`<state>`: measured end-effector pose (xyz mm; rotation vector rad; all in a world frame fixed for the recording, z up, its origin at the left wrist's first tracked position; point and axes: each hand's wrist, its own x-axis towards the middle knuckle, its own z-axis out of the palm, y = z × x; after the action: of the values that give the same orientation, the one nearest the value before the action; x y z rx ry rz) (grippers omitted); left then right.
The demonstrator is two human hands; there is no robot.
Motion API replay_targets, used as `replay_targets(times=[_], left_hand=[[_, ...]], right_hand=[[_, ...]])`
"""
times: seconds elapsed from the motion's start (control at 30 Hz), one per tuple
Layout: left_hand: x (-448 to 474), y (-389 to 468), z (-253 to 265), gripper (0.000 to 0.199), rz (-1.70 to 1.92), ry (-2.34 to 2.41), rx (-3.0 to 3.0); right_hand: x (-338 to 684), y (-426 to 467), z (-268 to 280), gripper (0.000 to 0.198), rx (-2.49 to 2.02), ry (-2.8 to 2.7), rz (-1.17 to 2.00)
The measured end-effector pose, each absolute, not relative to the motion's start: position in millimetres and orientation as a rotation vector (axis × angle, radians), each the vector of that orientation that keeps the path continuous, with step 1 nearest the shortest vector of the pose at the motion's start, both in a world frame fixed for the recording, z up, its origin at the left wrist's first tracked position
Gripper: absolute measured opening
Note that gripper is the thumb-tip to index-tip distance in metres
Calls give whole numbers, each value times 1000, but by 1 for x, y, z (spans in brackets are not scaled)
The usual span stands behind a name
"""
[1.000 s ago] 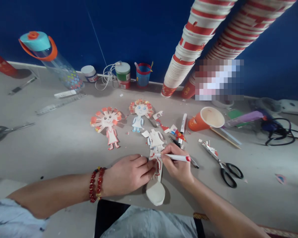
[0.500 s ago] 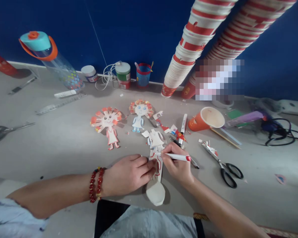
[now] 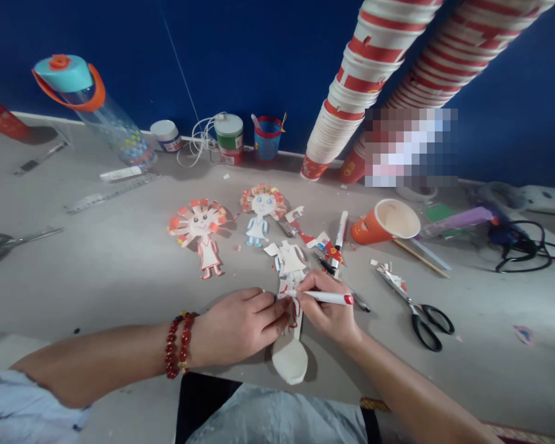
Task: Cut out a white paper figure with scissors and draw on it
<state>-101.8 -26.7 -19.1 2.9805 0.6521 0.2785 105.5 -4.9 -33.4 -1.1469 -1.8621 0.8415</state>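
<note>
My right hand (image 3: pixel 330 310) is closed round a white marker with a red end (image 3: pixel 328 297), its tip on a white paper cutout (image 3: pixel 290 361). Red lines run along the cutout's strip, and its round end lies towards me. My left hand (image 3: pixel 243 324) lies flat with its fingertips on that strip, pressing it to the table. Just beyond are white paper scraps (image 3: pixel 290 258). Further left lie two finished-looking paper dolls, one outlined in red (image 3: pixel 209 256) and one in blue (image 3: pixel 258 229).
Black-handled scissors (image 3: pixel 428 324) lie to the right, near an orange paper cup (image 3: pixel 374 222). Another marker (image 3: pixel 340 231) rests beyond my right hand. Tall cup stacks (image 3: pixel 337 111), a water bottle (image 3: pixel 115 129) and jars (image 3: pixel 230 139) stand along the blue wall. More scissors (image 3: pixel 9 243) are far left.
The marker tip has shifted slightly down and left on the strip, my right hand moving with it. My left hand stays in place.
</note>
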Motion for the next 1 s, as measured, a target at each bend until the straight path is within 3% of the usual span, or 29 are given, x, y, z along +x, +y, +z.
replay_targets(times=[1.0], left_hand=[[-102, -26, -19, 31, 274, 642, 2987]], right_hand=[[104, -4, -33, 13, -1137, -1889, 842]])
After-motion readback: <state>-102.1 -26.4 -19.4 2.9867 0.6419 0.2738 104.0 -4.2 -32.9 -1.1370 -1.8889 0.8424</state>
